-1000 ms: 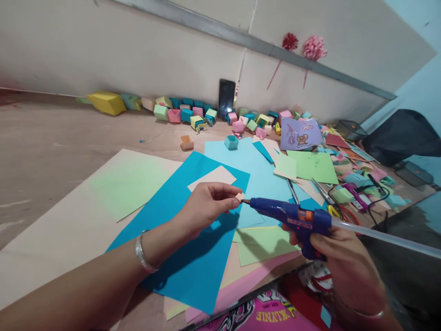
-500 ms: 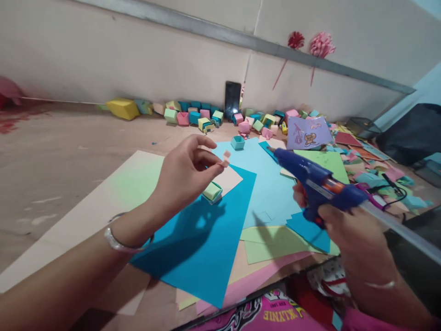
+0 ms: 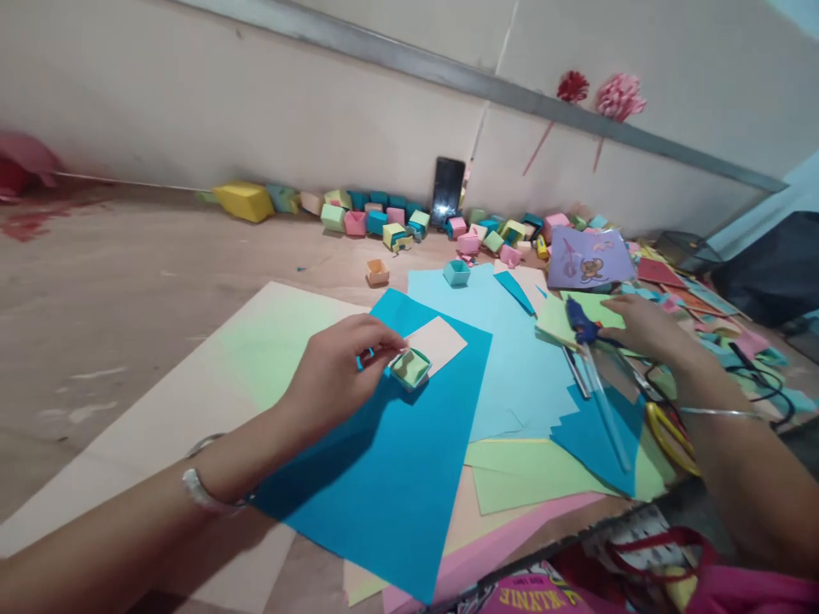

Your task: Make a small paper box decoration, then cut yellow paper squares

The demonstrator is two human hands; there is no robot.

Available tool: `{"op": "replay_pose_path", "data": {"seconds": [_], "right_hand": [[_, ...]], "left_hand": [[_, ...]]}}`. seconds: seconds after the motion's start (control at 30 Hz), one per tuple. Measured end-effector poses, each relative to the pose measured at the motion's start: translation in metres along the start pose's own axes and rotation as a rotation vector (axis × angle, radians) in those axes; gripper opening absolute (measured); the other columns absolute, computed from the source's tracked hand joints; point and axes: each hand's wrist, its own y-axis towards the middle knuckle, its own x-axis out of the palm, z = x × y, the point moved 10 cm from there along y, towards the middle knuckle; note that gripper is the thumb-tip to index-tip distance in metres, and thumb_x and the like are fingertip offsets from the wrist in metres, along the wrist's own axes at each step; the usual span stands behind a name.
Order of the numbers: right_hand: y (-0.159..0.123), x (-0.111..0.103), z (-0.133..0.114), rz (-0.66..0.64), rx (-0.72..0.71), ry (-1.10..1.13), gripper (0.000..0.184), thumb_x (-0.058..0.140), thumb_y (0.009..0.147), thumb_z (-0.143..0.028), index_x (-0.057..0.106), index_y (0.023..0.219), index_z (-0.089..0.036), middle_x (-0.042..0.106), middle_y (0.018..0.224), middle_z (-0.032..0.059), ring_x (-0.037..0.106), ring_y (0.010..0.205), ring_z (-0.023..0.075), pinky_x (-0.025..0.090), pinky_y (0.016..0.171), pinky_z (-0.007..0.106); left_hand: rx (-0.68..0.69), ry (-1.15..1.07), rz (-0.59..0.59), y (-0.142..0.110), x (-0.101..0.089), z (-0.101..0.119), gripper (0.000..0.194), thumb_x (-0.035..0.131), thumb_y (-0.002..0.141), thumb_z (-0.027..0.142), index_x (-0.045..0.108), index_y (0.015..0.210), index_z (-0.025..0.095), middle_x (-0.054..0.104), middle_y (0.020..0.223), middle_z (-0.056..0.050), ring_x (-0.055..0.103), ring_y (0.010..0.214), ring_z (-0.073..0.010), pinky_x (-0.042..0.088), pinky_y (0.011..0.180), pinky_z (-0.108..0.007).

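Observation:
My left hand has thumb and fingertips pinched at the edge of a small paper box, light green inside a pale blue rim. The box rests at the corner of a small peach paper square on a dark blue sheet. To the right, a blue glue gun lies on light green paper, its clear glue stick trailing towards me. My right hand is just beside the gun, fingers stretched apart and not wrapped round it.
A peach paper box and a light blue one stand beyond the sheets. Several paper cubes and a phone line the wall. Yellow-handled scissors, a silver pen-like stick and a purple card are at right.
My right hand has laid the glue gun down and loosened its grip. My left hand has lowered from holding up a small peach paper piece to the green-and-blue box. The view shifted slightly.

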Motion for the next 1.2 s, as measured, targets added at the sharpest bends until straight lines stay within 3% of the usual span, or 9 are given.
{"op": "replay_pose_path", "data": {"seconds": [0.07, 0.17, 0.27, 0.37, 0.43, 0.53, 0.73, 1.2], "right_hand": [[0.003, -0.011, -0.05, 0.036, -0.028, 0.05, 0.023, 0.065, 0.081, -0.031, 0.075, 0.098, -0.02, 0.069, 0.106, 0.0196, 0.064, 0.098, 0.0329, 0.048, 0.078, 0.044], [0.012, -0.015, -0.152, -0.06, -0.084, 0.478, 0.024, 0.059, 0.088, -0.035, 0.074, 0.102, -0.023, 0.073, 0.098, 0.0079, 0.067, 0.089, 0.0223, 0.051, 0.077, 0.035], [0.024, 0.008, -0.239, -0.234, -0.07, 0.752, 0.025, 0.054, 0.09, -0.034, 0.074, 0.096, -0.019, 0.073, 0.084, 0.0046, 0.066, 0.073, 0.0159, 0.05, 0.065, 0.029], [0.025, 0.042, -0.288, -0.401, -0.046, 0.892, 0.021, 0.056, 0.087, -0.028, 0.073, 0.09, -0.015, 0.071, 0.072, 0.0027, 0.063, 0.064, 0.0135, 0.045, 0.055, 0.025], [0.025, 0.056, -0.299, -0.444, -0.021, 0.985, 0.016, 0.059, 0.083, -0.022, 0.072, 0.088, -0.014, 0.071, 0.071, 0.0021, 0.063, 0.064, 0.0125, 0.045, 0.054, 0.023], [0.025, 0.056, -0.299, -0.389, -0.036, 1.04, 0.012, 0.06, 0.079, -0.015, 0.071, 0.084, -0.014, 0.073, 0.074, 0.0021, 0.064, 0.066, 0.0119, 0.047, 0.058, 0.022], [0.021, 0.056, -0.29, -0.302, -0.049, 0.897, 0.014, 0.058, 0.078, -0.011, 0.071, 0.083, -0.015, 0.072, 0.075, 0.0017, 0.063, 0.066, 0.0122, 0.044, 0.059, 0.024], [0.016, 0.055, -0.296, -0.279, -0.091, 0.838, 0.011, 0.058, 0.079, -0.011, 0.068, 0.08, -0.016, 0.071, 0.074, 0.0001, 0.061, 0.066, 0.0117, 0.039, 0.061, 0.024]], "left_hand": [[0.09, 0.032, 0.023, -0.004, 0.0, 0.008, 0.014, 0.059, 0.088, 0.016, 0.071, 0.082, 0.019, 0.07, 0.087, -0.003, 0.064, 0.072, -0.0129, 0.051, 0.062, -0.024], [0.197, 0.076, 0.068, -0.01, -0.001, 0.02, 0.015, 0.058, 0.089, 0.013, 0.071, 0.085, 0.019, 0.07, 0.091, -0.005, 0.066, 0.081, -0.0142, 0.054, 0.069, -0.025], [0.245, 0.106, 0.076, -0.016, 0.002, 0.025, 0.017, 0.058, 0.089, 0.01, 0.071, 0.089, 0.02, 0.07, 0.091, -0.006, 0.067, 0.083, -0.0149, 0.056, 0.073, -0.026], [0.298, 0.152, 0.099, -0.021, 0.006, 0.029, 0.018, 0.057, 0.089, 0.007, 0.07, 0.091, 0.019, 0.072, 0.089, -0.006, 0.068, 0.081, -0.0154, 0.056, 0.073, -0.027], [0.328, 0.173, 0.125, -0.023, 0.008, 0.031, 0.016, 0.057, 0.088, 0.007, 0.069, 0.089, 0.018, 0.073, 0.086, -0.006, 0.068, 0.078, -0.0157, 0.056, 0.071, -0.028], [0.353, 0.196, 0.128, -0.023, 0.012, 0.031, 0.015, 0.057, 0.088, 0.007, 0.067, 0.084, 0.017, 0.074, 0.085, -0.007, 0.069, 0.077, -0.0169, 0.056, 0.07, -0.029], [0.391, 0.219, 0.063, -0.023, 0.018, 0.029, 0.014, 0.058, 0.088, 0.009, 0.067, 0.087, 0.019, 0.075, 0.09, -0.007, 0.069, 0.08, -0.0179, 0.057, 0.07, -0.031], [0.331, 0.243, 0.007, -0.024, 0.019, 0.025, 0.016, 0.057, 0.089, 0.009, 0.068, 0.087, 0.02, 0.076, 0.091, -0.006, 0.07, 0.081, -0.0187, 0.057, 0.072, -0.033]]}}
